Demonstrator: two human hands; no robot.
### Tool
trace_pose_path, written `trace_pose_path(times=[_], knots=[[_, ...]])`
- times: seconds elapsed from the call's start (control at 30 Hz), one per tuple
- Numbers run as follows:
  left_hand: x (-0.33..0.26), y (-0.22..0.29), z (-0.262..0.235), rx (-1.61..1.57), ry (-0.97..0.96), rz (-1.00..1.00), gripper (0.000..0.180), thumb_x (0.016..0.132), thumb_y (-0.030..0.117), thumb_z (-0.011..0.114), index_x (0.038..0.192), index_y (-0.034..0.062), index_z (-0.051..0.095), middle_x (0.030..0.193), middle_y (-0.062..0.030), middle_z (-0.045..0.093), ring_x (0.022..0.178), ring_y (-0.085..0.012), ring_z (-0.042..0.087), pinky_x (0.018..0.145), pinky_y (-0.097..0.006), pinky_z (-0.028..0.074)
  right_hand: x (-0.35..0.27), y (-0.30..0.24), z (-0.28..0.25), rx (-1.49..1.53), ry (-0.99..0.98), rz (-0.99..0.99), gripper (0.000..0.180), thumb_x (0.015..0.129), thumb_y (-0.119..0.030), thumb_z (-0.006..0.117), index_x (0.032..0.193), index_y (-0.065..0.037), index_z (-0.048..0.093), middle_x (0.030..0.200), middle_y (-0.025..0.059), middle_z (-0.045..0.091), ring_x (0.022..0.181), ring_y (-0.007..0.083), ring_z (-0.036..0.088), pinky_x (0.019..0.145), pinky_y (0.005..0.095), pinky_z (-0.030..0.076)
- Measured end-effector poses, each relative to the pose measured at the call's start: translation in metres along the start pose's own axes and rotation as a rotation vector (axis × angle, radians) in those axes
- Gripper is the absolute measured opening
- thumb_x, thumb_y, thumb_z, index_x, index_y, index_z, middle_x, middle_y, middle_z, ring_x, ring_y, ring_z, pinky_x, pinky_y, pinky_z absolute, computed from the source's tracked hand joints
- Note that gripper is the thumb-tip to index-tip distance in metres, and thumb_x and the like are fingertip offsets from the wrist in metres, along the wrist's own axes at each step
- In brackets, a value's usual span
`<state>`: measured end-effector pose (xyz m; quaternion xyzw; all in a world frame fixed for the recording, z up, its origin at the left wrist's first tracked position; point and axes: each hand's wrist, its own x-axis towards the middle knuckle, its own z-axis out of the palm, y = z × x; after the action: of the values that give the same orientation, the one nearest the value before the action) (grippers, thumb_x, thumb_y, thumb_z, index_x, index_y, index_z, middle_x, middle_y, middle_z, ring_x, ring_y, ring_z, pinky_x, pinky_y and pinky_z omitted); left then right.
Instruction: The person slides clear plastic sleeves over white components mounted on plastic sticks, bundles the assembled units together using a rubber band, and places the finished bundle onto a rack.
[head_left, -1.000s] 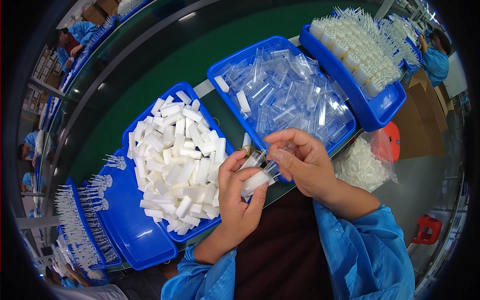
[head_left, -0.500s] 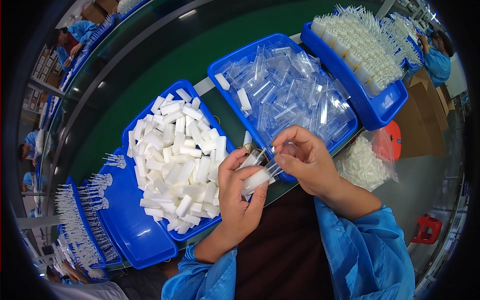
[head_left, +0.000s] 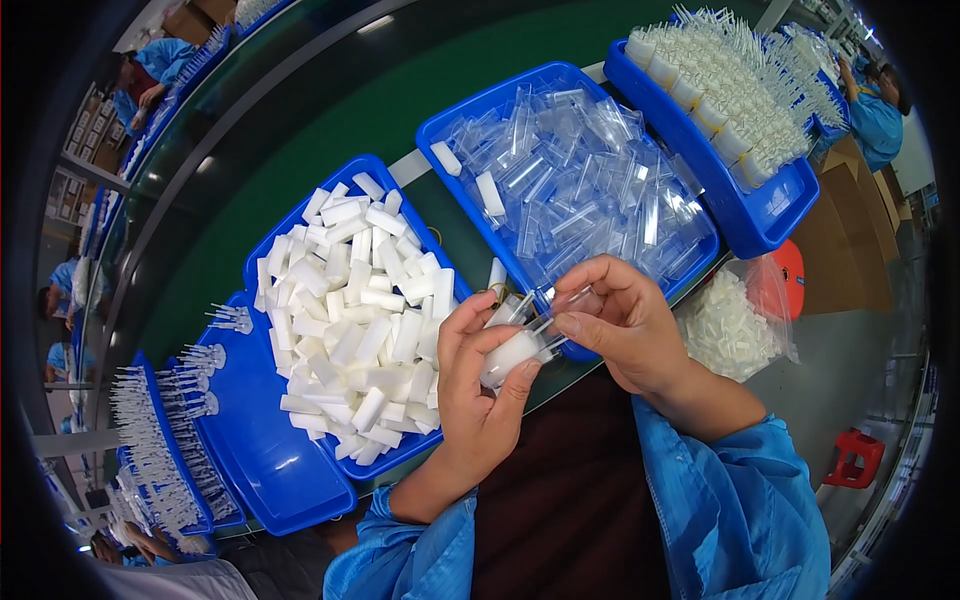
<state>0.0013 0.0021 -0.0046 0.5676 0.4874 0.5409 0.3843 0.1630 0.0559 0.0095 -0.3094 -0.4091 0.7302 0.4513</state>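
- Your left hand [head_left: 478,395] holds a white plastic cylinder [head_left: 508,357] just above the near edge of the green bench [head_left: 330,130]; its grip is pressed around that piece, thumb on one side and fingers curled on the other.
- Your right hand [head_left: 625,330] meets it from the right, thumb and forefinger pinching a clear tube [head_left: 560,308] whose near end touches the white cylinder (whether the tube is already seated on it, you cannot tell from this view).
- A few more clear pieces show between the fingertips of both hands, too small to sort out.
- Directly behind your hands sits a blue tray of clear tubes [head_left: 570,170], heaped loosely, with two white pieces lying among them.
- To your left, a blue tray of white cylinders [head_left: 350,320] lies beside the left hand, the pile reaching nearly to its rim.
- Further left, a flat blue tray [head_left: 255,450] carries rows of small white-tipped parts standing upright.
- At the far right, another blue tray [head_left: 760,215] holds packed white parts with thin tips.
- A clear bag of white parts [head_left: 730,330] rests just right of your right wrist, off the bench edge.
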Motion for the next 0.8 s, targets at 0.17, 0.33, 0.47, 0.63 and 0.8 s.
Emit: trace_pose_path(times=[0.17, 0.33, 0.47, 0.63, 0.8], knots=[[0.000, -0.001, -0.002, -0.001, 0.016, -0.009, 0.019, 0.084, 0.009, 0.060, 0.100, -0.0002, 0.056, 0.126, -0.0177, 0.039, 0.112, -0.0284, 0.046, 0.094, -0.035, 0.037, -0.002, 0.004, 0.001, 0.017, 0.006, -0.016, 0.029, 0.079, 0.000, 0.066, 0.104, 0.001, 0.053, 0.098, 0.0086, 0.058, 0.090, 0.0117, 0.058, 0.078, 0.0226, 0.048], [0.000, -0.004, -0.001, 0.037, 0.047, -0.004, 0.016, 0.085, 0.010, 0.058, 0.098, 0.0002, 0.055, 0.125, -0.0185, 0.040, 0.111, -0.0281, 0.046, 0.094, -0.036, 0.036, -0.004, 0.013, 0.002, 0.004, 0.023, -0.069, 0.028, 0.079, 0.001, 0.066, 0.104, 0.002, 0.053, 0.099, 0.0096, 0.058, 0.092, 0.0134, 0.059, 0.079, 0.0236, 0.049], [-0.001, -0.009, 0.001, -0.084, 0.079, 0.053, 0.014, 0.087, 0.009, 0.054, 0.098, 0.0006, 0.054, 0.124, -0.0194, 0.040, 0.108, -0.0278, 0.047, 0.094, -0.036, 0.036, -0.007, 0.016, 0.004, -0.013, 0.026, -0.134, 0.028, 0.079, 0.001, 0.066, 0.103, 0.002, 0.053, 0.101, 0.0110, 0.058, 0.093, 0.0155, 0.060, 0.079, 0.0238, 0.050], [-0.002, -0.013, 0.002, -0.152, 0.118, 0.084, 0.012, 0.089, 0.009, 0.051, 0.097, 0.0005, 0.054, 0.124, -0.0204, 0.040, 0.105, -0.0265, 0.048, 0.091, -0.035, 0.038, -0.010, 0.020, 0.006, -0.057, -0.007, -0.175, 0.027, 0.079, 0.001, 0.067, 0.102, 0.003, 0.053, 0.101, 0.0117, 0.058, 0.093, 0.0162, 0.061, 0.077, 0.0235, 0.051], [0.001, -0.010, -0.001, 0.168, 0.057, 0.235, 0.012, 0.089, 0.008, 0.049, 0.096, -0.0001, 0.054, 0.126, -0.0232, 0.037, 0.101, -0.0267, 0.049, 0.085, -0.034, 0.041, -0.009, 0.017, 0.003, -0.089, -0.016, -0.217, 0.027, 0.079, 0.000, 0.067, 0.101, 0.003, 0.053, 0.099, 0.0115, 0.058, 0.092, 0.0161, 0.061, 0.075, 0.0236, 0.052]])
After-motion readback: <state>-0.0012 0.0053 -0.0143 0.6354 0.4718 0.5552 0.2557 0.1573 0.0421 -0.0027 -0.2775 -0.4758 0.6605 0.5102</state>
